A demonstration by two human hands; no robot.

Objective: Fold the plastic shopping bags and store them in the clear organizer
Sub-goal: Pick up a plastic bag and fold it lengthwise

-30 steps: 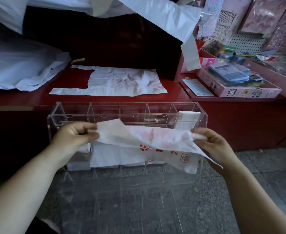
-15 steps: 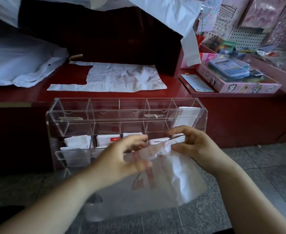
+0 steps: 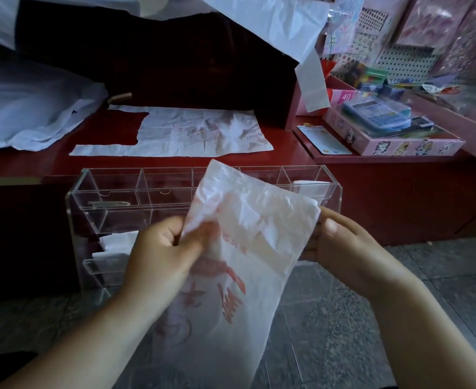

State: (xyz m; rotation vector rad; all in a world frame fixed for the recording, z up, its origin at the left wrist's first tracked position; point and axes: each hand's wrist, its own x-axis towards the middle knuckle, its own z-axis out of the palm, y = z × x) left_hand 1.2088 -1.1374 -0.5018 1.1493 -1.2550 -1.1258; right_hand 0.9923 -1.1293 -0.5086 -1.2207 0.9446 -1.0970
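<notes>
Head camera: both hands are raised in front of the clear organizer (image 3: 113, 197), and between them hangs a white plastic bag (image 3: 248, 248) with red print, held up off every surface. The left hand (image 3: 163, 248) has its fingers curled round the bag's left edge; some of them show faintly through the thin film. The right hand (image 3: 340, 242) pinches the right edge, thumb on the near side and the other fingers hidden behind the plastic. Gripped by its two sides, the bag falls long and narrow toward the floor (image 3: 399, 318), which probably serves to draw it straight so that the next crease lies true. The fold looks half made, with the strip too long for a compartment.

The organizer stands against the front of the red counter (image 3: 34, 164), within easy reach, open side up, so a finished packet can be dropped straight in. Folded bags (image 3: 116, 242) already sit in its lower left compartments, and another white packet (image 3: 309, 186) shows in the top row's right end. The other top cells look unfilled.

On the counter behind lies a flat bag (image 3: 197, 133), smoothed out, likely waiting its turn. A heap of white bags (image 3: 20, 113) lies at the far left. To the right, a pink box (image 3: 399, 141) carries a calculator (image 3: 377, 113), well apart from the work.
</notes>
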